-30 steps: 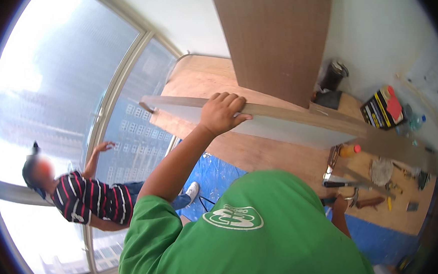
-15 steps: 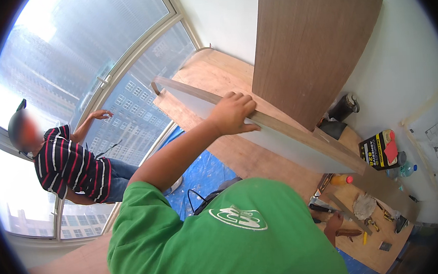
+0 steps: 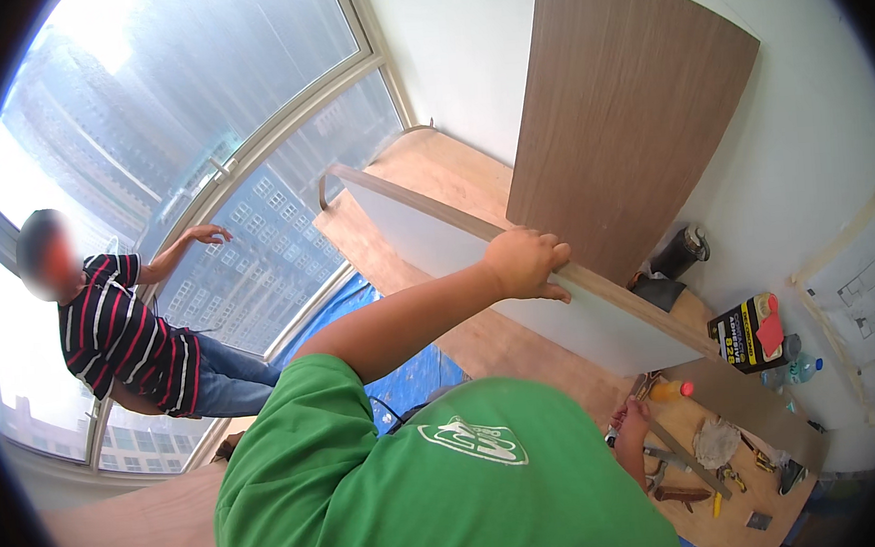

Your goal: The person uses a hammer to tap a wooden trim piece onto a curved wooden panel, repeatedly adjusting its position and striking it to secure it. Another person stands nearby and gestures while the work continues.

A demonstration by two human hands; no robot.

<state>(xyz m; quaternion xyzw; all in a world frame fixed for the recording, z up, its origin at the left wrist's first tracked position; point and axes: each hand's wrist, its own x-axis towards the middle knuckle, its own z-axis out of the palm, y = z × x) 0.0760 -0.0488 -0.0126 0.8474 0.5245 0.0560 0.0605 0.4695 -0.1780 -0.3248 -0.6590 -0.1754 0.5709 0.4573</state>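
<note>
A long pale board (image 3: pixel 601 329) with a wood-coloured top edge stands on its edge across the plywood worktop (image 3: pixel 482 346). My left hand (image 3: pixel 527 263) grips the board's top edge, fingers over the far side and thumb on the near face. A thin brown strip (image 3: pixel 323 188) curls off the board's far left end. Low at the right, my right hand (image 3: pixel 631 422) is closed near the board's near end, beside the tools; what it holds is too small to make out. Near it lie a hammer (image 3: pixel 657 471) and a long flat metal strip (image 3: pixel 688 464).
A tall brown wood sheet (image 3: pixel 638 111) leans on the wall. To the right stand a black-and-yellow adhesive can (image 3: pixel 747 337), a plastic bottle (image 3: pixel 806 365) and an orange bottle (image 3: pixel 671 390). A person (image 3: pixel 141 332) in a striped shirt stands by the windows. Blue sheeting (image 3: pixel 409 381) covers the floor.
My left hand has shifted right in the picture, still on the board's top edge. My right hand has moved up and left, toward the board's near end. The other person has straightened a little.
</note>
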